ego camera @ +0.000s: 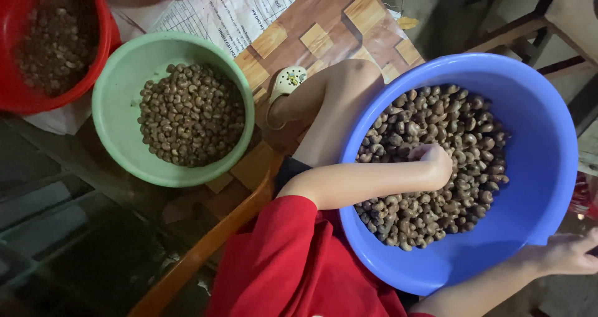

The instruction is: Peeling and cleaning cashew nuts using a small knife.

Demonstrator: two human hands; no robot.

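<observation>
In the blue basin, left hand fingers grip cashews; right hand holds its rim.

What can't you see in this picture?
Head view:
- Left hand: fingers buried in the nuts in the blue basin, so whatever it grips is hidden.
- Right hand: fingertips cut off by the right edge.
- Red basin: cut off at the top left corner; contents dark and blurred.
- Green bowl: its bottom is hidden under nuts.
</observation>
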